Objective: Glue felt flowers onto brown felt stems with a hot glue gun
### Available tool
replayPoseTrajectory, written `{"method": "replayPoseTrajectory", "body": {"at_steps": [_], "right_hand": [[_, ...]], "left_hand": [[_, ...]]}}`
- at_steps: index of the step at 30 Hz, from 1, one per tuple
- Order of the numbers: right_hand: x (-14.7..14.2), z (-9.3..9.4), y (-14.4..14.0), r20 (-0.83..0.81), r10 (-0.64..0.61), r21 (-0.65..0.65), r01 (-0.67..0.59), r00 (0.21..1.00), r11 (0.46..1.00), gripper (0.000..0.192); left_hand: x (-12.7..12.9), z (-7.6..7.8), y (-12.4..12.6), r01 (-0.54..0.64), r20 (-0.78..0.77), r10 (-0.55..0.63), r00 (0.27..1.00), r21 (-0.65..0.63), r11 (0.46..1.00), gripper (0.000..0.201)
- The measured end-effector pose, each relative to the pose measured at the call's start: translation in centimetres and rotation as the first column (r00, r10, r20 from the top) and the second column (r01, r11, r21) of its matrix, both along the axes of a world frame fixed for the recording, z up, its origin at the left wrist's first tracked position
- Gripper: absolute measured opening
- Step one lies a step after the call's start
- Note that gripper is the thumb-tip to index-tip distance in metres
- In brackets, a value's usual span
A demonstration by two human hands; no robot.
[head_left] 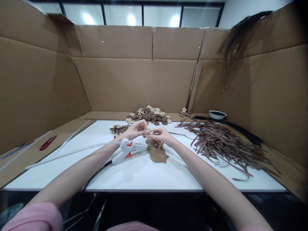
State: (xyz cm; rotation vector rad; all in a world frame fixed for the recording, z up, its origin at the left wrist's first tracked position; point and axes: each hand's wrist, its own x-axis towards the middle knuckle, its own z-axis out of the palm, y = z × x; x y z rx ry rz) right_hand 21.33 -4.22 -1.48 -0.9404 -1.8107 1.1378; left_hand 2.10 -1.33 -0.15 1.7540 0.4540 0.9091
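Note:
My left hand point(138, 129) and my right hand point(161, 134) meet above the middle of the white table. Between their pinched fingertips is a small pale flower-shaped piece point(150, 132). A thin brown strip point(180, 134) trails out to the right behind my right hand; whether it joins the flower is hidden. Under the hands lies a brown, irregular flat piece point(157, 154) with glossy patches. Close to my left wrist, a white glue gun point(122, 152) with an orange trigger rests on the table, a long glue stick point(72, 155) sticking out of its back.
A heap of brown and beige flower pieces point(151, 115) lies at the back, with a smaller pile point(117, 130) left of my hand. Many brown strips point(223, 144) spread over the right side. A white bowl point(218, 115) stands back right; a red cutter point(47, 143) lies left. Cardboard walls point(134, 77) surround the table.

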Motion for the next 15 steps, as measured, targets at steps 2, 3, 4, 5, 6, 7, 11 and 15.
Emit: {"method": "replayPoseTrajectory", "body": {"at_steps": [2, 3, 4, 5, 6, 7, 11, 15], "right_hand": [[0.02, -0.07, 0.05, -0.002, -0.007, -0.001, 0.007, 1.000, 1.000, 0.039], [0.04, -0.10, 0.08, -0.006, -0.010, -0.001, 0.010, 1.000, 1.000, 0.038], [0.05, -0.13, 0.11, -0.008, -0.013, 0.003, 0.013, 1.000, 1.000, 0.038], [0.06, -0.15, 0.14, -0.009, -0.016, 0.009, 0.016, 1.000, 1.000, 0.038], [0.06, -0.16, 0.18, -0.008, -0.018, 0.014, 0.018, 1.000, 1.000, 0.038], [0.07, -0.17, 0.21, -0.007, -0.020, 0.017, 0.020, 1.000, 1.000, 0.038], [0.10, -0.23, 0.38, -0.006, -0.023, 0.029, 0.023, 1.000, 0.999, 0.037], [0.18, -0.20, 0.53, -0.034, 0.001, 0.049, 0.001, 0.999, 0.999, 0.034]], "left_hand": [[0.00, 0.01, 0.01, 0.004, -0.005, -0.004, 1.000, 0.004, 1.000, 0.038], [0.00, 0.02, 0.02, 0.007, -0.008, -0.007, 1.000, 0.008, 1.000, 0.038], [0.01, 0.03, 0.01, 0.009, -0.009, -0.009, 1.000, 0.010, 1.000, 0.038], [0.02, 0.06, -0.01, 0.012, -0.009, -0.012, 1.000, 0.013, 1.000, 0.038], [0.04, 0.09, -0.04, 0.013, -0.009, -0.013, 1.000, 0.015, 1.000, 0.037], [0.05, 0.13, -0.09, 0.011, -0.009, -0.011, 1.000, 0.020, 1.000, 0.037], [0.14, 0.26, -0.28, -0.027, -0.022, 0.029, 0.999, 0.062, 0.998, 0.034], [0.20, 0.09, -0.12, -0.052, -0.009, 0.053, 0.999, 0.091, 0.995, 0.033]]}}
